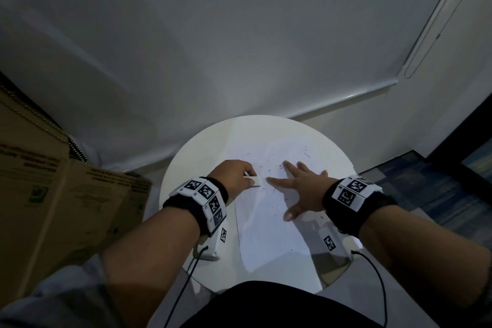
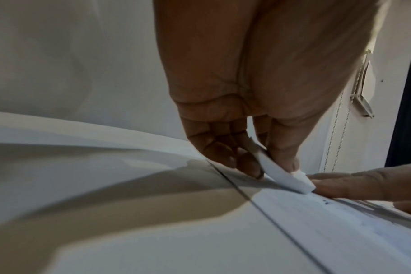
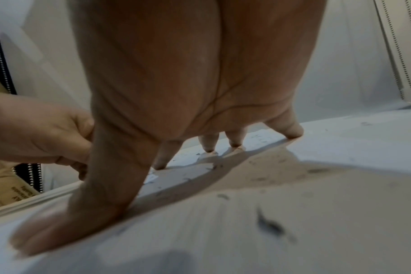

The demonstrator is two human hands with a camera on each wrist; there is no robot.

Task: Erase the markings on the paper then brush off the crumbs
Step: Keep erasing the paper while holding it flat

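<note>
From above, a sheet of paper (image 1: 266, 221) lay across a round white table (image 1: 202, 146), dotted with dark eraser crumbs (image 1: 269, 165) that gathered mostly toward its far half. The person's left hand (image 1: 234, 176) sat at the paper's left edge, fingers curled round a small white eraser (image 1: 254, 181) whose end pointed toward the other hand. The right hand (image 1: 300, 189) was spread flat on the sheet, fingers straight and splayed, thumb reaching back toward the near side, holding nothing. Both wrists wore black bands with white marker blocks. A cardboard box (image 1: 53, 194) stood to the left of the table, and a pale roller blind (image 1: 239, 34) hung behind.

From the left wrist, the left hand (image 2: 246, 92) pinched the eraser (image 2: 284, 176) between thumb and fingertips, its lower corner touching the paper (image 2: 329, 231) just inside the sheet's edge. A finger of the right hand (image 2: 368, 185) lay on the sheet right beside the eraser's tip.

From the right wrist, the right hand (image 3: 188, 83) pressed down on the paper (image 3: 340, 148) with fingertips (image 3: 209, 146) planted and thumb laid flat. Crumbs (image 3: 270, 226) lay scattered under and around the palm. The left hand (image 3: 35, 133) showed at the left, fingers curled; the eraser was hidden there.
</note>
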